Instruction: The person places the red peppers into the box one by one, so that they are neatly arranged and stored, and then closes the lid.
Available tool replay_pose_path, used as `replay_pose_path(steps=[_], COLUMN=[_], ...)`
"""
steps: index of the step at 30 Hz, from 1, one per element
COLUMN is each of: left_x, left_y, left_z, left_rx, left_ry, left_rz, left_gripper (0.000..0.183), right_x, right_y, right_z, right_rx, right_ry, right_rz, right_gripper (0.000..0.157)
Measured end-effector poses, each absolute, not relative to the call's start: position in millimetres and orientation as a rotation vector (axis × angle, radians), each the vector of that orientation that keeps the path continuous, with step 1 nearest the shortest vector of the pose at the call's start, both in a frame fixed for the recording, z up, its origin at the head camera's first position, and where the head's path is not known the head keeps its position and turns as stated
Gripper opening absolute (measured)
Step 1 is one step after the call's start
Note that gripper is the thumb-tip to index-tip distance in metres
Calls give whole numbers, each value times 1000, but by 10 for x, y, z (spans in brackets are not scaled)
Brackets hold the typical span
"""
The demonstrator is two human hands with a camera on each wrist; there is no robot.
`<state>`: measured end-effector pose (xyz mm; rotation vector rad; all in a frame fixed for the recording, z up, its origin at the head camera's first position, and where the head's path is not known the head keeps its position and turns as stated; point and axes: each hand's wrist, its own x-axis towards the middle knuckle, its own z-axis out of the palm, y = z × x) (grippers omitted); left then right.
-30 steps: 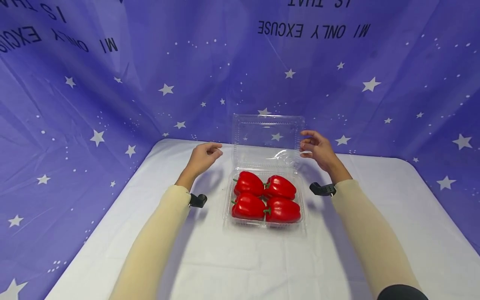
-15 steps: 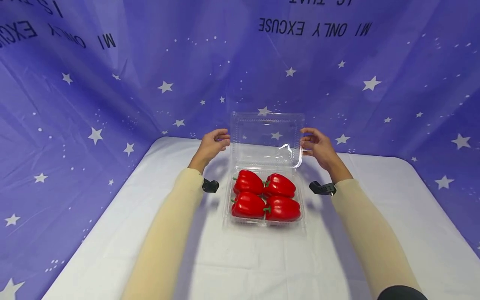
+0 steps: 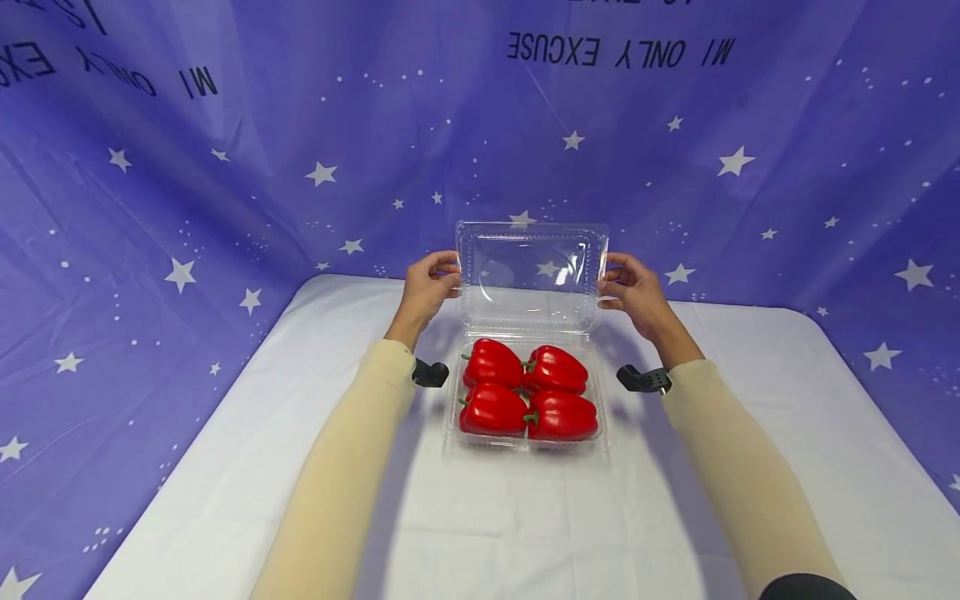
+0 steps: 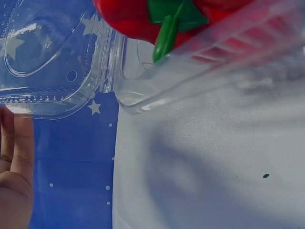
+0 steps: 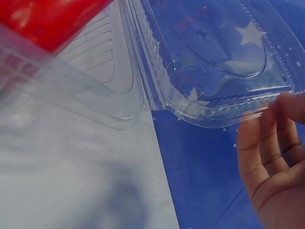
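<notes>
A clear plastic clamshell box (image 3: 489, 443) lies on the table with several red bell peppers (image 3: 562, 416) in it, their green stems toward the left. Its hinged lid (image 3: 517, 275) stands raised behind the peppers. At the lid's left edge, my left hand (image 3: 426, 293) grips the rim between thumb and fingers. On the opposite edge my right hand (image 3: 637, 296) pinches the rim. Up close in the right wrist view, the thumb and fingertips of the right hand (image 5: 279, 162) meet at the lid flange. The left wrist view shows fingers (image 4: 21, 143) against the rim, the thumb tip hidden.
A white cloth (image 3: 480, 533) covers the table under the box. Behind it hangs a purple-blue curtain (image 3: 390, 125) with white stars and black lettering, close to the raised lid. A tiny dark green speck (image 4: 266, 176) lies on the cloth.
My left hand has moved right and away from me onto the lid's left edge. My right hand has closed on the right edge. The lid has tipped slightly toward me.
</notes>
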<state>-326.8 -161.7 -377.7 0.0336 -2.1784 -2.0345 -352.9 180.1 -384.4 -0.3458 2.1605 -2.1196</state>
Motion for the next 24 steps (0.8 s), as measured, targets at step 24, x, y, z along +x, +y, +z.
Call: replay_pose_path(steps=[24], left_x=[-3281], left_y=[-1636], left_z=[-3701], left_rx=[-59], left_ry=[-2176], left_rz=[-1996], left_gripper=[36], right_x=[-3508], right_y=[1775], right_z=[-3746], right_rx=[-410], right_ry=[2273], right_rz=[-2105], right_gripper=[34])
